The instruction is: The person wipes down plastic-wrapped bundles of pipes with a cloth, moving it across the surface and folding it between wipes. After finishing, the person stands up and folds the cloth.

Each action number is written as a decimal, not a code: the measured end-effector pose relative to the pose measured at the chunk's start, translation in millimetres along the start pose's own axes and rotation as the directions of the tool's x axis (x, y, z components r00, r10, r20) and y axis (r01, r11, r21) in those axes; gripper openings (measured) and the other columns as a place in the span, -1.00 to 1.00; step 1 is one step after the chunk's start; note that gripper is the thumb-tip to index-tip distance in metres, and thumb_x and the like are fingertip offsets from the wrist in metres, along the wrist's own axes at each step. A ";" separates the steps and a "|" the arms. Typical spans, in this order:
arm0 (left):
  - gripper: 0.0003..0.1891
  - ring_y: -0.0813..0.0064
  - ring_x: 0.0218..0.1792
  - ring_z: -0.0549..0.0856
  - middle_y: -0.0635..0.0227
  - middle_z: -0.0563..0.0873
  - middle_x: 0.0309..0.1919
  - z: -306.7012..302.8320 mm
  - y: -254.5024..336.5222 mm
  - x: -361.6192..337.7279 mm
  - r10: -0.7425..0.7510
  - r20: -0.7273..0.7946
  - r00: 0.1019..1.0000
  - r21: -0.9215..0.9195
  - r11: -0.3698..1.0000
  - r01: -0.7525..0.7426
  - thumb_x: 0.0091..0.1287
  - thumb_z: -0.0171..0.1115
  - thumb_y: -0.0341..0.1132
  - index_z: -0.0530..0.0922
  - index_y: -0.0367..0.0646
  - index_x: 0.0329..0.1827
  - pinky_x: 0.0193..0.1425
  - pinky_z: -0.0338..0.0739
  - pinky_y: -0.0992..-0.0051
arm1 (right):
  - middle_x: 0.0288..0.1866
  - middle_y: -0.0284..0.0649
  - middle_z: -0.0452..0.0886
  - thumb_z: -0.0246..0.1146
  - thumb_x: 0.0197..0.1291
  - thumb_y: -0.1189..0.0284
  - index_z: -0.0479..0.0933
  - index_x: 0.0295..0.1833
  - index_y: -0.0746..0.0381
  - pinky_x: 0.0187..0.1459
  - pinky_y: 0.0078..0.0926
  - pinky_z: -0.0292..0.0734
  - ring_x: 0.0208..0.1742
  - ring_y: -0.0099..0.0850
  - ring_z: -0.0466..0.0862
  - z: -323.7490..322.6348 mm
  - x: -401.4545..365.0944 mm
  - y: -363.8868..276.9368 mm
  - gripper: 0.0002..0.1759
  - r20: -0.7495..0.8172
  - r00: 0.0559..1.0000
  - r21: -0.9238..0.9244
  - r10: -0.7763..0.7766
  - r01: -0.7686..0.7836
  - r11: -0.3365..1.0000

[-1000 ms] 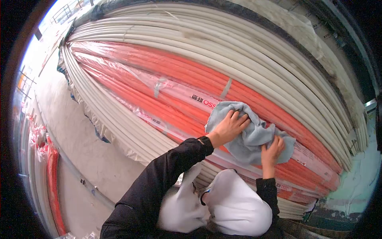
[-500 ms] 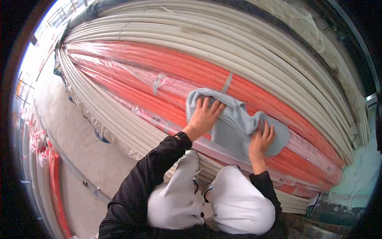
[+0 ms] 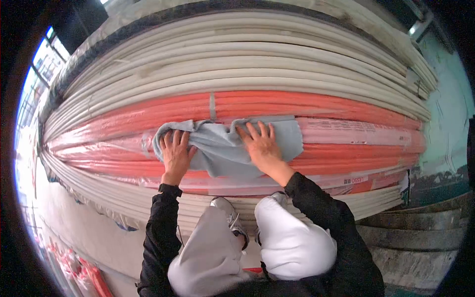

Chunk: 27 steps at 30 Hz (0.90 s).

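Note:
A grey-blue cloth (image 3: 217,143) lies rumpled across red pipes (image 3: 316,101) and a pink plastic-wrapped bundle (image 3: 341,129). My left hand (image 3: 175,154) rests on the cloth's left end, fingers spread and slightly bent over it. Over its middle right, my right hand (image 3: 263,148) presses down with the fingers apart. A fold stands up between the two hands. The cloth's right end spreads flatter, up to its frayed edge. A grey strap (image 3: 213,106) crosses the red pipes just above the cloth.
Long off-white pipes (image 3: 237,64) run behind the red ones, and more pale pipes (image 3: 114,190) run along the near side. My knees (image 3: 297,242) are bent close to the stack. Dark steps or boards (image 3: 415,240) lie at right, near a green wall (image 3: 448,119).
The view has turned, so the pipes now run nearly level. Both hands and the cloth have shifted left along the pipes, towards the strap on the pink bundle.

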<state>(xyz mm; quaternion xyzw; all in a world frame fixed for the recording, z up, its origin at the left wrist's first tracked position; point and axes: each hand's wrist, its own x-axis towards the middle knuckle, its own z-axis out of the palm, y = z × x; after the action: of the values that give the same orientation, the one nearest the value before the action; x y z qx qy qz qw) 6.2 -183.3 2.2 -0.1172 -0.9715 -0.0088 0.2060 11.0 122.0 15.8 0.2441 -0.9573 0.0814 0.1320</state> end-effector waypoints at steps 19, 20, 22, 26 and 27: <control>-0.16 -0.07 0.43 0.34 0.18 0.42 0.44 -8.7 128.7 38.3 0.268 0.150 0.952 -0.213 0.949 -0.234 0.22 0.45 -0.14 0.28 0.09 0.59 0.53 0.12 -0.14 | 0.66 -0.21 0.24 0.07 0.36 0.33 0.47 0.44 0.03 0.58 0.23 -0.03 0.61 -0.09 0.23 -7.1 -62.3 74.7 -0.47 -0.027 0.998 -0.110 -0.055 0.052 0.993; -0.15 -0.08 0.45 0.32 0.18 0.41 0.45 -10.2 135.4 38.9 0.290 0.143 0.946 -0.211 0.943 -0.257 0.23 0.44 -0.14 0.26 0.11 0.60 0.54 0.11 -0.14 | 0.67 -0.22 0.22 0.07 0.36 0.33 0.46 0.46 0.00 0.57 0.25 -0.04 0.62 -0.08 0.23 -10.3 -70.7 84.7 -0.46 -0.045 0.999 -0.126 -0.018 0.012 0.992; -0.13 -0.09 0.47 0.30 0.17 0.40 0.47 -10.9 145.2 39.0 0.318 0.138 0.938 -0.207 0.935 -0.286 0.25 0.43 -0.16 0.21 0.13 0.63 0.56 0.08 -0.16 | 0.69 -0.24 0.18 0.06 0.37 0.32 0.42 0.50 -0.05 0.57 0.29 -0.06 0.62 -0.07 0.21 -15.1 -87.0 104.1 -0.43 -0.075 0.996 -0.149 0.042 -0.053 0.987; -0.14 -0.13 0.46 0.35 0.28 0.29 0.59 -6.0 161.3 51.5 0.411 0.167 0.896 -0.242 0.898 -0.367 0.35 0.31 -0.19 0.08 0.21 0.70 0.54 0.14 -0.18 | 0.68 -0.20 0.16 0.22 0.31 0.25 0.39 0.52 0.03 0.58 0.27 -0.08 0.65 -0.07 0.14 -19.3 -117.8 144.7 -0.35 -0.082 0.959 -0.272 0.271 -0.283 0.920; -0.15 -0.12 0.44 0.37 0.29 0.27 0.60 -3.8 166.9 54.4 0.429 0.169 0.887 -0.222 0.894 -0.390 0.37 0.28 -0.20 0.06 0.23 0.70 0.54 0.17 -0.18 | 0.68 -0.20 0.15 0.26 0.28 0.26 0.38 0.53 0.05 0.58 0.26 -0.09 0.66 -0.06 0.11 -21.5 -125.0 153.6 -0.32 -0.110 0.947 -0.261 0.300 -0.319 0.911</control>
<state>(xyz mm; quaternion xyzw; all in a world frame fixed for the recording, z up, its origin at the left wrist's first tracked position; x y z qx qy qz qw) -2.0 -9.1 22.4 -0.3388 -0.9360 -0.0412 0.0860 46.3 315.7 -14.4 0.0656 -0.9808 -0.0242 0.1823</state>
